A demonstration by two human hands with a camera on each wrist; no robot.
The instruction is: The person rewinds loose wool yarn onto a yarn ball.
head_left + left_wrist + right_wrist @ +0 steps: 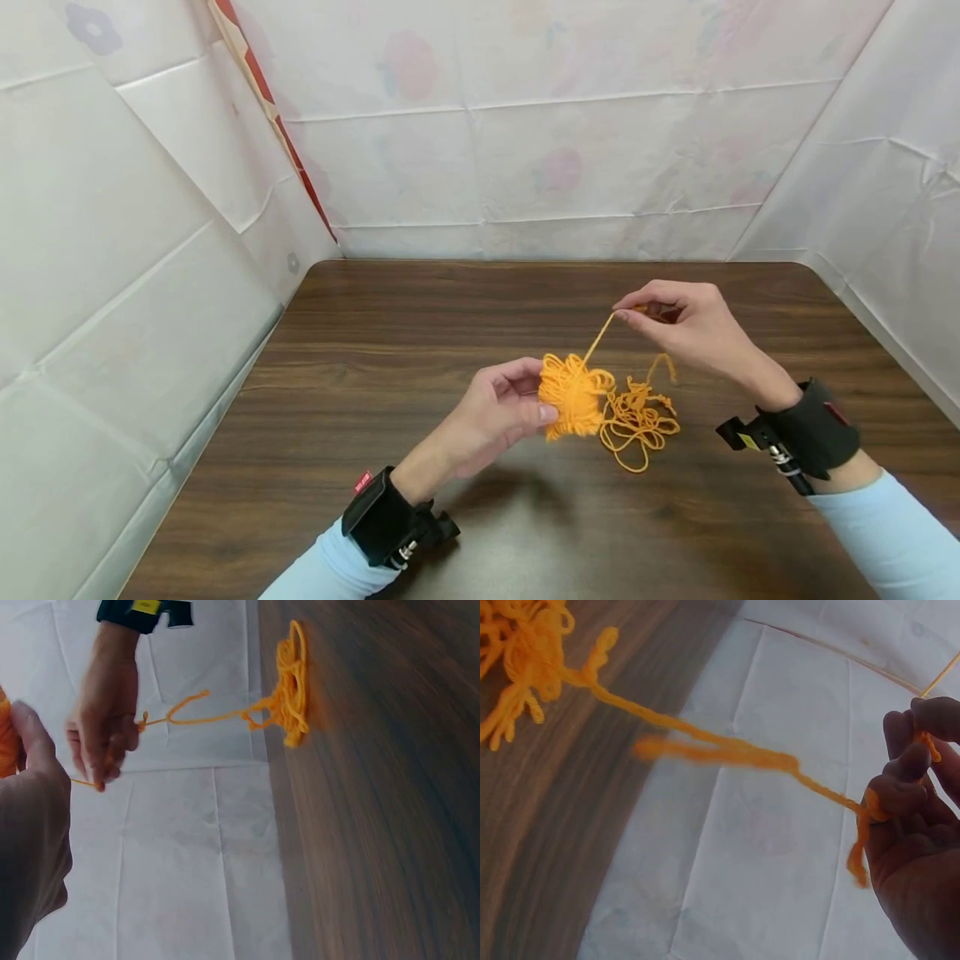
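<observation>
A small wound bundle of orange yarn [572,396] is held above the table, pinched between the thumb and fingers of my left hand [504,408]. A taut strand [597,337] runs from it up to my right hand [675,321], which pinches the yarn between thumb and fingertips [904,791]. From that hand the strand [705,746] trails down to a loose tangle of orange yarn [637,417] lying on the table just right of the bundle. In the left wrist view the right hand [101,727] and the tangle [291,686] show, and the bundle [6,742] peeks in at the left edge.
The dark wooden table [375,367] is boxed in by white sheeted walls [112,250] on the left, back and right. Black wrist mounts sit on both forearms, over light blue sleeves [892,525].
</observation>
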